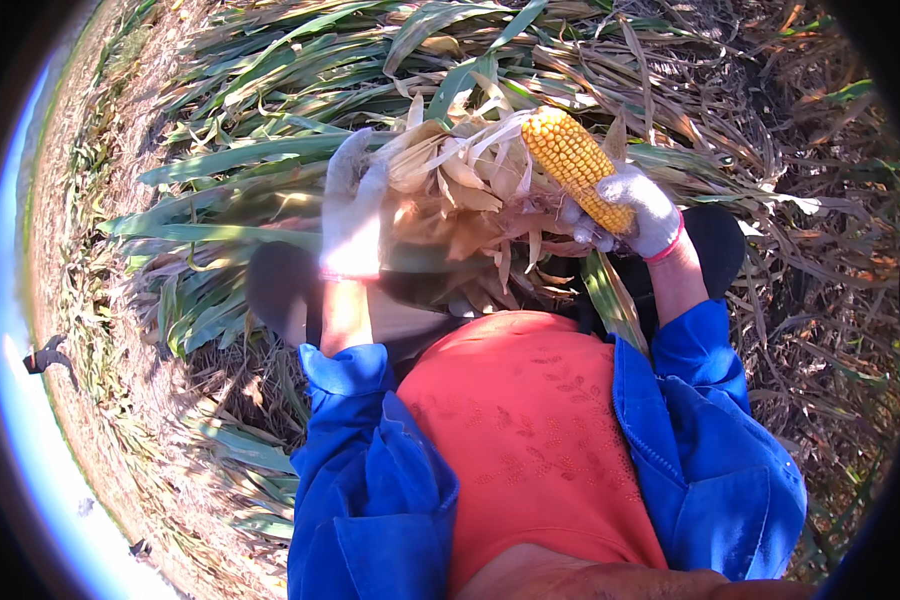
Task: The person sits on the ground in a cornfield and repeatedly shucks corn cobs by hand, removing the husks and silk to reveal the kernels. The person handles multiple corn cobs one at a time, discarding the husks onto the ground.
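My right hand (637, 206), in a whitish knit glove with a pink cuff, grips the lower end of a bare yellow corn cob (570, 161). The cob tilts up to the left, and its upper end touches pale dry husks (472, 169). My left hand (356, 202), gloved alike, is raised at the left end of those husks. Its fingers point up, with husk leaves beside the thumb; whether it pinches them cannot be told. More loose, papery husk, partly blurred, lies between both hands, above my lap.
Cut corn stalks with long green and dry leaves (292, 82) lie in a thick heap before me. Dry leaves and stalks (817, 262) cover the shaded ground at right. Straw-littered field (120, 300) stretches left, where a small dark figure (49, 358) shows far off.
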### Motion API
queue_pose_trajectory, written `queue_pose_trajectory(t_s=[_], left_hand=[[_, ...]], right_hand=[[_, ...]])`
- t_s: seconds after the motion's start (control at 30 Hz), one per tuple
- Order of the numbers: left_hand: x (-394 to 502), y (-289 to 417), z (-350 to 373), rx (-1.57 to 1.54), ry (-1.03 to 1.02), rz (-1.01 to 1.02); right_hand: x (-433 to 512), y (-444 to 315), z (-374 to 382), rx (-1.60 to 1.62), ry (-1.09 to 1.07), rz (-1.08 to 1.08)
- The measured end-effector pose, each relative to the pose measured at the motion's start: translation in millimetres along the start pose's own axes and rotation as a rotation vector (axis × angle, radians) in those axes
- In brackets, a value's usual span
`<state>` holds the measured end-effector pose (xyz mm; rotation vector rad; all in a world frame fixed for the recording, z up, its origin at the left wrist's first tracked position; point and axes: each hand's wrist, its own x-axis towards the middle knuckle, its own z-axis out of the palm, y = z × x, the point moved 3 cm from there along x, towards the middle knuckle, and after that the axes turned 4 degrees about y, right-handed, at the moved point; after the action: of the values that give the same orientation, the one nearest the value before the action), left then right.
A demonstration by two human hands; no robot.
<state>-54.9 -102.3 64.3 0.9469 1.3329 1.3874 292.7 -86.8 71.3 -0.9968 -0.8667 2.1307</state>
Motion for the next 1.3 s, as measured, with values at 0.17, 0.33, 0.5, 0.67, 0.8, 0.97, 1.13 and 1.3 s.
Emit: queue_pose_trajectory(t_s=[0.17,0.33,0.5,0.67,0.8,0.97,1.13,1.3], left_hand=[[-8,42,64,0.123,-0.511,0.142],[-7,32,70,0.197,-0.724,-0.004],[-18,-2,49,0.989,-0.867,0.164],[-47,5,36,0.376,-0.750,-0.201],[-53,28,41,-0.109,-0.851,-0.436],[-61,41,53,-0.323,-0.714,-0.320],[-71,40,64,-0.572,-0.768,-0.344],[-69,75,48,-1.105,-0.951,-0.032]], right_hand=[[10,4,26,-0.081,-0.117,0.017],[18,-7,33,-0.230,-0.090,0.059],[14,-21,37,-1.239,-0.175,-0.249],[-1,-19,33,-0.823,-0.290,0.062],[-4,-9,43,-0.138,-0.390,0.099],[-9,-10,54,-0.022,-0.326,-0.035],[-22,-43,58,-0.434,-0.392,-0.111],[-27,-72,14,-1.386,0.235,-0.100]])
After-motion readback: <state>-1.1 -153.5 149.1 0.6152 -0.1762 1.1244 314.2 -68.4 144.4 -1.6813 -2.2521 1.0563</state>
